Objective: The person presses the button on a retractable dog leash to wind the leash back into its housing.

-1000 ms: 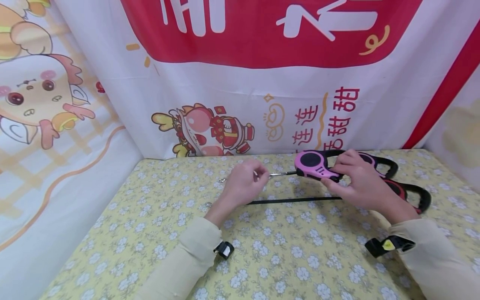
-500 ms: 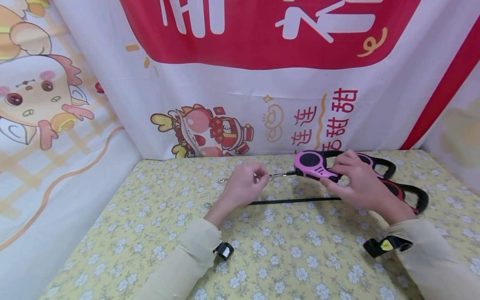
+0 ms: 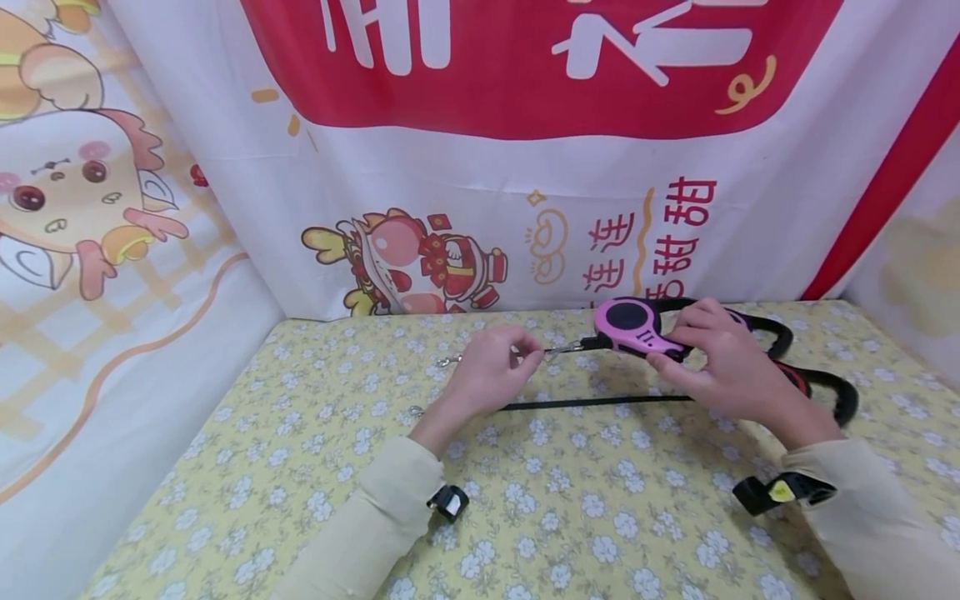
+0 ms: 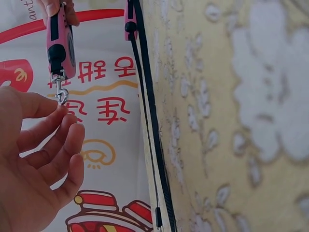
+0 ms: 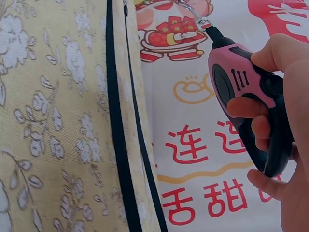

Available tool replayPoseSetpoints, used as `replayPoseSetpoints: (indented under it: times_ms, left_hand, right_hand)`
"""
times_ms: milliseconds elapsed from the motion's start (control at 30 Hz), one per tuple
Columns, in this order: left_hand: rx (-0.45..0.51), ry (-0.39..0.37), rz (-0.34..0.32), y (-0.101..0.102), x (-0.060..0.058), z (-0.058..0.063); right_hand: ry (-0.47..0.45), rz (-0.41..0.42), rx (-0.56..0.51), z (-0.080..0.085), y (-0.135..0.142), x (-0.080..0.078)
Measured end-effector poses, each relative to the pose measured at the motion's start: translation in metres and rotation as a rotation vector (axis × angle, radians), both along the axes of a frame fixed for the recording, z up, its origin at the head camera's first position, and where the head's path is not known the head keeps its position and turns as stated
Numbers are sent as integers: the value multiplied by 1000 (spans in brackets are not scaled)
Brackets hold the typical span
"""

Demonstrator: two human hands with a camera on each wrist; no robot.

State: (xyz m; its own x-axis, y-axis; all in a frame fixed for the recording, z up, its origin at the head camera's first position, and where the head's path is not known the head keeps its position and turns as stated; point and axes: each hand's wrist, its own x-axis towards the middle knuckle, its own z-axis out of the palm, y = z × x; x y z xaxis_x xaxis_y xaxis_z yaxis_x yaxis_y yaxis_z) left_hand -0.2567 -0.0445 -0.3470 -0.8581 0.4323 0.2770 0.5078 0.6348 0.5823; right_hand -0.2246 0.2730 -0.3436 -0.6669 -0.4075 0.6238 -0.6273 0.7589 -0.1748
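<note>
My right hand (image 3: 716, 362) grips the handle of a pink and black retractable dog leash (image 3: 626, 321), raised off the cloth. In the right wrist view, fingers curl through the handle loop of this leash (image 5: 241, 77). At the leash's left end is a silver snap hook (image 4: 61, 91); the thumb and index finger of my left hand (image 3: 491, 367) pinch its tip. My left hand's other fingers are loosely bent in the left wrist view. Only a short black piece shows between hook and casing. Part of the handle is hidden by my right hand in the head view.
Behind my right hand lies a second pink leash (image 3: 772, 333), partly hidden. A red and black leash (image 3: 843, 400) lies nearer, its black strap (image 3: 592, 403) drawn out leftward. Two loose metal hooks sit left of my left hand. A printed curtain (image 3: 465, 167) hangs behind the flowered tablecloth (image 3: 555, 500).
The held pink leash has shifted slightly to the right and its front tilted a little. My left fingertips moved slightly right with the hook. The leashes on the table stayed put.
</note>
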Motion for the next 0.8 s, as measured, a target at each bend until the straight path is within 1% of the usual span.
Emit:
replayPoseSetpoints:
  times_ms: [100,167,300,367,500,567,667,800]
  left_hand:
    - [1,-23,-15,0,1,2]
    - [6,-55,-38,1,2,2]
    - [9,-131,-101,4,6,1]
    - [-9,-156,-125,7,8,0]
    - [-63,-169,-181,15,13,-1]
    - [-102,-163,-216,19,16,-2]
    - [-156,-155,-269,26,22,-3]
    - [-217,-158,-308,37,32,-3]
  right_hand:
    - [7,-4,15,3,3,1]
    - [7,-13,24,5,5,3]
    - [-2,-39,30,5,10,8]
    - [-12,-56,35,5,15,13]
    - [-31,-94,63,4,33,25]
    - [-32,-111,75,4,44,32]
    - [-41,-159,106,3,58,44]
    - [-73,-211,151,0,73,59]
